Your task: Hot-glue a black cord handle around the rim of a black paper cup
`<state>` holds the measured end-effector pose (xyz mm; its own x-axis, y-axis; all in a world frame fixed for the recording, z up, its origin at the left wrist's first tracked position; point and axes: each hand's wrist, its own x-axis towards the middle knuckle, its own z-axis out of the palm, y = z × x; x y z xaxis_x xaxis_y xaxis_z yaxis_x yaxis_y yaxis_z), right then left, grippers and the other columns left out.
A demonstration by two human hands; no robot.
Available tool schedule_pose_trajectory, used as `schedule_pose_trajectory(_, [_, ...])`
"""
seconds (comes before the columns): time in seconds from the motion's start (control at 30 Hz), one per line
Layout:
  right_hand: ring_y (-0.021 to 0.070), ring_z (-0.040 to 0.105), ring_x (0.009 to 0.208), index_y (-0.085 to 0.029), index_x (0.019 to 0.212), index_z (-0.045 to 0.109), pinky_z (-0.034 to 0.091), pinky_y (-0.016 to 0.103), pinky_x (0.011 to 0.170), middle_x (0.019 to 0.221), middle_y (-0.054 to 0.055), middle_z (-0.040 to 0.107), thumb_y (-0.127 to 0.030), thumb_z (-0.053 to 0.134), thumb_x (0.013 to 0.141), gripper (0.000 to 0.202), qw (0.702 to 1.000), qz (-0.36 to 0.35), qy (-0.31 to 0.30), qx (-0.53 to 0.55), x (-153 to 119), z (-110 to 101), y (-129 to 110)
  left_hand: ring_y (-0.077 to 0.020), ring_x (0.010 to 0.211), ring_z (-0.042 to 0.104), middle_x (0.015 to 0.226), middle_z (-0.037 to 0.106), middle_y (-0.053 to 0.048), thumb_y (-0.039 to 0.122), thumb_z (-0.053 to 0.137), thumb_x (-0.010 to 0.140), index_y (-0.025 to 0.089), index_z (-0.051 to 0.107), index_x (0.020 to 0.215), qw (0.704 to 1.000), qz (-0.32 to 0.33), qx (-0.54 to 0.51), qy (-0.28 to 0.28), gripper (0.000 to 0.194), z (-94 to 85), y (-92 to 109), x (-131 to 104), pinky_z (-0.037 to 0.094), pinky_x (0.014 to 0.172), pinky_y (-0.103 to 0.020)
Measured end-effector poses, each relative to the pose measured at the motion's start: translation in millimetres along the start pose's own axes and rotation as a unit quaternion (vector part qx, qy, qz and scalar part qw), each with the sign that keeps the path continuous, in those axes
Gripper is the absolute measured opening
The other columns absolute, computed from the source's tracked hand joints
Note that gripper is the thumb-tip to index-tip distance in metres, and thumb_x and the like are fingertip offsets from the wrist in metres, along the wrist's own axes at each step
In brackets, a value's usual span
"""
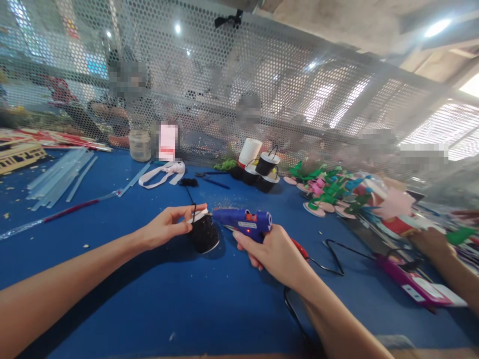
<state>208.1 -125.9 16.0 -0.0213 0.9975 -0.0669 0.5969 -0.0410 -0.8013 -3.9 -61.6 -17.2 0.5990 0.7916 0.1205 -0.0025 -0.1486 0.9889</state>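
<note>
**Two closed grips, one object in each**

Through the head camera, I see that the left hand (168, 227) is closed in a pinch, its thumb and fingers holding the upper edge of a small, round black container with a white rim (205, 237). This container is tilted over the blue tabletop (149, 309), in front of the person, and a thin black cord (193, 213) is at its rim, near the fingers.

The right hand (271, 252) is wrapped around the handle of a blue plastic glue gun (241, 223), with a small red light showing. I cannot tell if a finger presses the trigger. The nozzle points to the rim, very close; whether it touches, I cannot say.

Behind them stand similar black containers with white rims (267, 163), well apart from both hands.
</note>
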Motion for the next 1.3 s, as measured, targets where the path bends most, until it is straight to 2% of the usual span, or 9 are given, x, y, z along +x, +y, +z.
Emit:
schedule_pose_trajectory(0.2, [0.0074, 0.042, 0.03, -0.016, 0.051, 0.052, 0.036, 0.018, 0.035, 0.033, -0.004, 0.044, -0.04, 0.05, 0.071, 0.032, 1.0, -0.008, 0.015, -0.02, -1, 2, -1, -0.0297, 0.124, 0.03, 0.125, 0.048, -0.014, 0.024, 0.057, 0.067, 0.015, 0.039, 0.055, 1.0, 0.0, 0.001, 0.002, 0.023, 0.8, 1, -1, 0.021, 0.097, -0.043])
schedule_pose_trajectory(0.6, [0.0072, 0.042, 0.031, -0.016, 0.057, 0.051, 0.036, 0.017, 0.033, 0.038, -0.004, 0.045, -0.041, 0.05, 0.072, 0.029, 1.0, -0.026, -0.006, 0.0, -8, 13, 2, -0.0287, 0.123, 0.032, 0.13, 0.043, -0.014, 0.024, 0.057, 0.069, 0.016, 0.038, 0.056, 1.0, 0.003, -0.012, 0.0, 0.025, 1.0, -1, -1, 0.021, 0.097, -0.042])
schedule_pose_trajectory(0.93, [0.0061, 0.041, 0.03, -0.015, 0.055, 0.052, 0.037, 0.017, 0.035, 0.034, -0.005, 0.044, -0.041, 0.049, 0.072, 0.031, 1.0, 0.001, -0.002, -0.021, 3, -3, 2, -0.0304, 0.123, 0.031, 0.13, 0.042, -0.015, 0.03, 0.059, 0.068, 0.015, 0.038, 0.055, 1.0, 0.002, -0.001, -0.006, 0.029, 1.3, 1, -1, 0.02, 0.097, -0.044])
schedule_pose_trajectory(1.1, [0.0064, 0.041, 0.03, -0.015, 0.054, 0.052, 0.037, 0.017, 0.034, 0.034, -0.004, 0.044, -0.041, 0.05, 0.072, 0.032, 1.0, -0.002, 0.009, -0.017, 4, -2, 2, -0.0307, 0.124, 0.029, 0.132, 0.04, -0.015, 0.029, 0.058, 0.068, 0.015, 0.037, 0.055, 1.0, 0.001, 0.0, -0.009, 0.028, 0.0, -1, -1, 0.021, 0.096, -0.044])
schedule_pose_trajectory(1.3, [0.0076, 0.042, 0.031, -0.016, 0.057, 0.052, 0.037, 0.018, 0.034, 0.035, -0.005, 0.044, -0.042, 0.051, 0.071, 0.03, 1.0, -0.004, -0.008, 0.0, -3, 2, 3, -0.0299, 0.124, 0.03, 0.132, 0.04, -0.015, 0.027, 0.058, 0.069, 0.015, 0.038, 0.056, 1.0, 0.009, -0.005, -0.013, 0.027, 0.0, -1, -1, 0.02, 0.097, -0.042])
